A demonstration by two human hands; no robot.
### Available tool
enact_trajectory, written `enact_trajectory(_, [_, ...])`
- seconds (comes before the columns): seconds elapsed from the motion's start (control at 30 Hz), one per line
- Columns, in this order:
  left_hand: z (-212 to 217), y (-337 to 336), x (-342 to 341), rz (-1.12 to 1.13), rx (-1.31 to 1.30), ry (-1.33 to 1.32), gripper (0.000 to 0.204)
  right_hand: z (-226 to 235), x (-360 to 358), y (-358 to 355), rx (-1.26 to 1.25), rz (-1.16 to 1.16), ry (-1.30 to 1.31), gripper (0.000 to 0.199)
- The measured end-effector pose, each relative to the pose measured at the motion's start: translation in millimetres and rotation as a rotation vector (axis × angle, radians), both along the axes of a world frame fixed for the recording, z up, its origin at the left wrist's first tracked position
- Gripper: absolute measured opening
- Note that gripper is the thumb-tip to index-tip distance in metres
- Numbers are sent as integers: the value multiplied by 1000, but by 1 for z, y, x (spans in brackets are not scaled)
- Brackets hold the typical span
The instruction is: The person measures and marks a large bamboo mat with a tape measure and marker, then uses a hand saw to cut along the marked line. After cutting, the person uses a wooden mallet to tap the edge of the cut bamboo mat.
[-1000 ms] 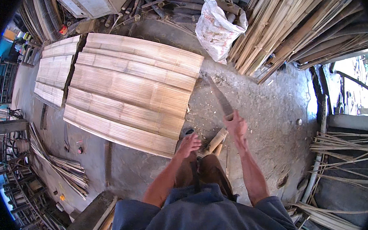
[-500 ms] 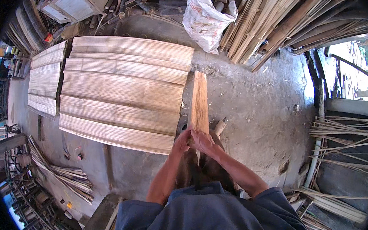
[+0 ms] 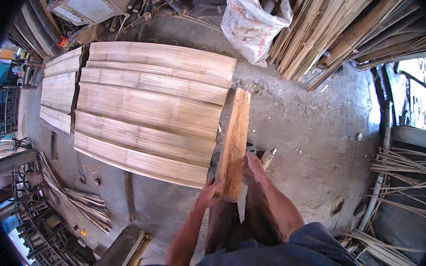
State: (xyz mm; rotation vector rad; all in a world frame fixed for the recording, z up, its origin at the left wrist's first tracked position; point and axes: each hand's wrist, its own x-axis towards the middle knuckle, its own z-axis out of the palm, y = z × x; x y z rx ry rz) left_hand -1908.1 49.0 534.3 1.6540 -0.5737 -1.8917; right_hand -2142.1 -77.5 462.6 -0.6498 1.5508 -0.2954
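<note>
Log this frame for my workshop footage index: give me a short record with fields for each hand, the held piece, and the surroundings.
left hand: grips the near left edge of the split bamboo slab
right hand: on the slab's right edge
split bamboo slab: long, pale, held lengthwise away from the person
flattened bamboo panels: laid side by side on the concrete floor
white sack: upright by stacked bamboo slats

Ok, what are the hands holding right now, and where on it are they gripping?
A flattened bamboo plank. The left hand and right hand grip its near end, one on each side edge; the far end points away over the floor.
</note>
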Motion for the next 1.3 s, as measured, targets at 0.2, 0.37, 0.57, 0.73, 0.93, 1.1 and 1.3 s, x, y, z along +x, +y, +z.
enact_trajectory(0.2, [0, 34, -15, -234, -246, -223, 76, -71, 20, -49, 371, -247, -59, 68])
enact_trajectory(0.37, [69, -16, -41, 323, 333, 244, 72, -59, 24, -44, 348, -133, 82, 74])
enact_trajectory(0.57, [-49, 26, -39, 311, 218, 319, 67, -86, 26, -62, -105, -236, 53, 70])
enact_trajectory(0.73, [-230, 9, -25, 184, 130, 218, 66, -239, 19, -82, -166, -248, 222, 61])
enact_trajectory(0.93, [-414, 34, -31, 74, -61, -303, 69, -378, 48, -63, -340, -169, 290, 70])
enact_trajectory(1.1, [-434, -5, -1, 39, -23, -682, 66, -445, 48, -67, -443, -133, 329, 80])
enact_trajectory(1.3, [-465, -38, 55, -213, -362, -1247, 72, -468, 33, -78, -432, -5, 365, 85])
